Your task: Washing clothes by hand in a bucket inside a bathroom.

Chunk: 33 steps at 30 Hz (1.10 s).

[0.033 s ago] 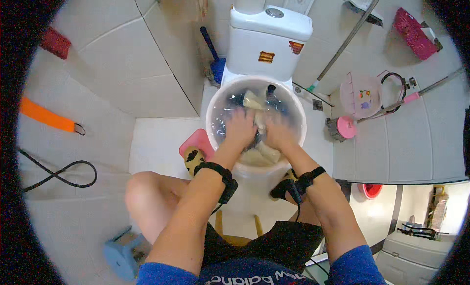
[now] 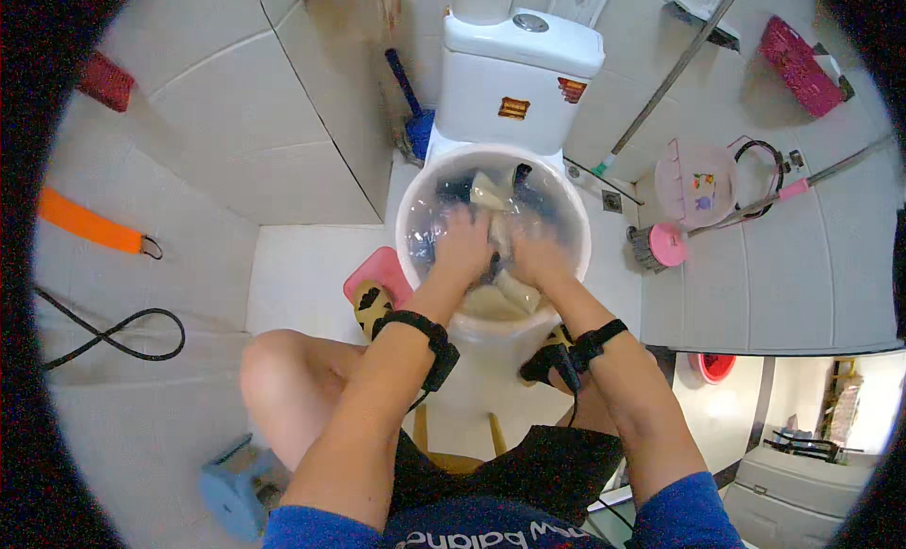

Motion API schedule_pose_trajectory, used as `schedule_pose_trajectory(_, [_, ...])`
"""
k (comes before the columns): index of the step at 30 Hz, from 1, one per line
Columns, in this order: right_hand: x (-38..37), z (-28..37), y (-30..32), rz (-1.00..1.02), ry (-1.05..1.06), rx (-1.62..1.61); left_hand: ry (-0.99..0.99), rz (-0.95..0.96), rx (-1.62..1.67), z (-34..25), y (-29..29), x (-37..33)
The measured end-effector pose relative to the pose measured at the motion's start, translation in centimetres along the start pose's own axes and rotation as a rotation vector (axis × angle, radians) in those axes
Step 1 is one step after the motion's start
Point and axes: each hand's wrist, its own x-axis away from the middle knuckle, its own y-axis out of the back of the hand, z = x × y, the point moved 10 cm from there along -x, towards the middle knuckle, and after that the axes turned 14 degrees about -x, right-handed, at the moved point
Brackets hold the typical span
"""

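Observation:
A round white basin [image 2: 408, 257] holds cloudy, sudsy water with dark cloth [image 2: 457, 189] and cream cloth [image 2: 514, 292] in it. My left hand [image 2: 462, 245] is in the water left of centre, its fingers curled at a bunched pale part of the cream cloth. Facing it, my right hand [image 2: 538, 255] grips the same bunch from the right. Water and foam blur the fingertips of both hands. One cream piece sticks up beyond my hands, and another bulges near the basin's front rim.
Behind the basin stands a white toilet [image 2: 514, 87], with a blue brush [image 2: 420, 129] to its left. A pink-topped scrub brush [image 2: 666, 245], a clear pink basin [image 2: 696, 186] and a long pole [image 2: 675, 73] are at the right. A blue stool [image 2: 231, 497] sits lower left.

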Motion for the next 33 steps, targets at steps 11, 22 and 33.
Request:
schedule_pose_trajectory(11, [-5.9,-7.8,-4.8,0.200,-0.066,0.269,-0.031,-0.009,-0.095,-0.1,-1.8,-4.8])
schedule_pose_trajectory(22, [-8.0,-3.7,-1.4,0.167,0.033,0.142,-0.011,0.074,-0.013,0.9,-2.5,-7.5])
schedule_pose_trajectory(33, [-7.1,-2.8,2.7,-0.020,-0.013,-0.231,0.016,0.133,0.088,2.5,-2.4,-8.1])
